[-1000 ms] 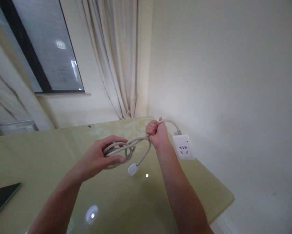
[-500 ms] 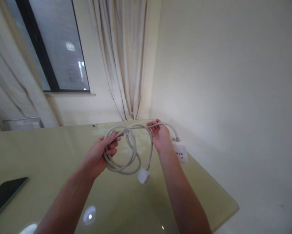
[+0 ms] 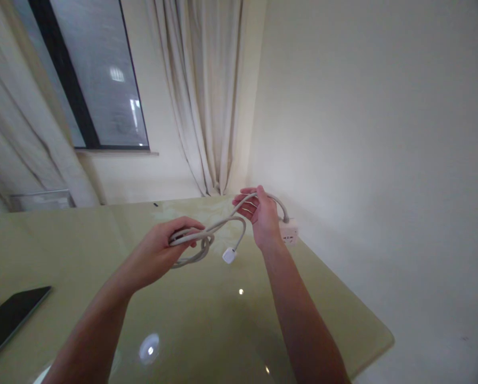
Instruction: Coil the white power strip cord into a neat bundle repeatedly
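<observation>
My left hand (image 3: 164,248) is closed around the coils of a pale grey power cord (image 3: 194,260), which it holds above the table. The loops are tilted almost flat toward me. A white plug (image 3: 229,255) dangles from the cord's end between my two hands. My right hand (image 3: 262,216) has the cord between thumb and fingers, near the end that runs to the power strip. The white power strip (image 3: 289,233), with sockets on its face, is just right of that wrist and partly hidden by it.
The glossy greenish table (image 3: 199,330) ends at a right edge beside the wall (image 3: 362,160). A dark flat panel (image 3: 13,317) lies at the left. One small black object (image 3: 155,205) sits near the far edge. Curtains (image 3: 210,106) hang behind, beside a window (image 3: 103,74).
My left hand has turned over, tipping the coils from facing me to nearly flat. My right hand has risen slightly along the cord. The plug and power strip have moved up in view.
</observation>
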### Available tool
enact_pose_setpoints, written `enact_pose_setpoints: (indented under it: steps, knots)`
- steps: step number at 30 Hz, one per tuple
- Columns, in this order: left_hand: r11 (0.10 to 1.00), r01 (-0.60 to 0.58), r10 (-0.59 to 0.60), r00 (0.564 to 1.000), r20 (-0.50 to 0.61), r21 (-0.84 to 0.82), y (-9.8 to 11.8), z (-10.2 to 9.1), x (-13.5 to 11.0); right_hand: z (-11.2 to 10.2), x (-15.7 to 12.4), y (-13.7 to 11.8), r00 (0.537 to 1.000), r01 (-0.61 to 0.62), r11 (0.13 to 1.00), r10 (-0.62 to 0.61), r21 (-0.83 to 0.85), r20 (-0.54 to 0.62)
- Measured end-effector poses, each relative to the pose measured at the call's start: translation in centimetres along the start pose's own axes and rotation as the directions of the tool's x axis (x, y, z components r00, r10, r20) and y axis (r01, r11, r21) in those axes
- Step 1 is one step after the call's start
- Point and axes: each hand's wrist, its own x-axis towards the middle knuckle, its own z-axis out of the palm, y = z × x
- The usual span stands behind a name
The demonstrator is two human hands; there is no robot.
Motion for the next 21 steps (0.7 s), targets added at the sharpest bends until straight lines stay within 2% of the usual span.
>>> enact_pose_setpoints:
  steps: [4,7,9,15,21]
  knots:
    - [0.995,-0.015,-0.007,0.976,0.216,0.100,0.2,0.8,-0.3,0.8,-0.9,0.5,0.999,0.018,0.996,-0.014,-0.086,0.053]
    - [0.995,-0.057,0.024,0.930,0.366,0.079,0.4,1.2,-0.5,1.6,-1.6,0.8,0.997,0.050,0.989,-0.041,-0.136,0.072]
    - [0.998,-0.059,0.042,0.904,0.426,0.027,0.6,1.1,-0.6,2.0,-1.9,0.9,0.994,0.082,0.979,-0.068,-0.184,0.081]
    - [0.992,-0.042,0.094,0.873,0.479,-0.119,0.7,0.3,-1.1,2.2,-1.9,0.9,0.981,0.191,0.920,-0.163,-0.342,0.107]
    - [0.994,-0.096,0.111,0.894,0.434,-0.058,1.0,0.5,-0.9,1.9,-2.3,0.4,0.971,0.232,0.814,-0.228,-0.532,0.075]
